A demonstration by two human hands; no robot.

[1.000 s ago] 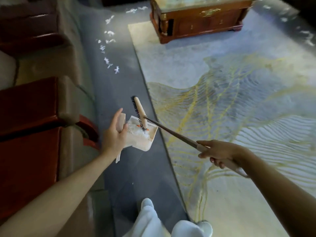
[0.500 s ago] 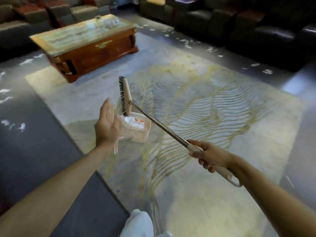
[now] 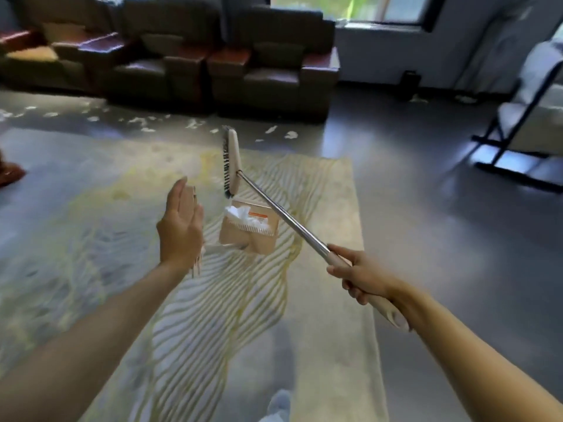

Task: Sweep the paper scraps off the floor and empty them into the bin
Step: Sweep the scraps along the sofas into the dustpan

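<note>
Right hand (image 3: 364, 274): fingers wrapped tight round the cream grip of the broom (image 3: 233, 161), its metal pole slanting up and away.
Left hand (image 3: 179, 228): holds the dustpan's handle against the palm, fingers stretched nearly straight, thumb hidden.
Dustpan (image 3: 248, 231): one, carried in the air above the rug (image 3: 213, 315), white paper scraps (image 3: 240, 213) heaped inside, just under the broom head.
Floor (image 3: 426, 208): more loose scraps (image 3: 291, 134) strewn along the rug's far edge; too blurred to count.
Armchairs (image 3: 274, 71): a row of brown ones beyond the scraps.
Bin: can't pick one out.
</note>
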